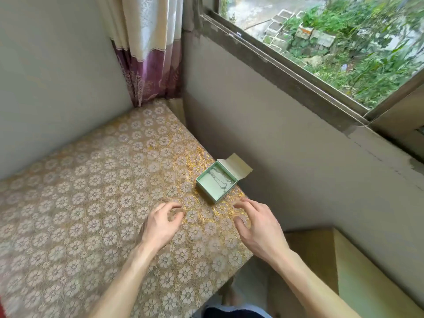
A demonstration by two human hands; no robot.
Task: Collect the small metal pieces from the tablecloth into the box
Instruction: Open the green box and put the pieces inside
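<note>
A fine chain (pixel 218 177) (light, limp, slippery; best pinched at a bunched part) lies in the open box (pixel 226 194), right of centre on the tablecloth (pixel 91 180); I judge no other pieces visible; left hand (pixel 160 223) loosely curled, pinch unclear; right hand (pixel 257 226) spread, empty.

Glossy lace-patterned tablecloth (pixel 103 191), matt card box (pixel 215 183), fabric curtain (pixel 149 53)

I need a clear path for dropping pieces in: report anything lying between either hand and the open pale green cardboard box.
Nothing visible does. Only bare gold floral tablecloth lies between the left hand, the right hand and the pale green cardboard box; its lid flap folds back on the far side.
</note>
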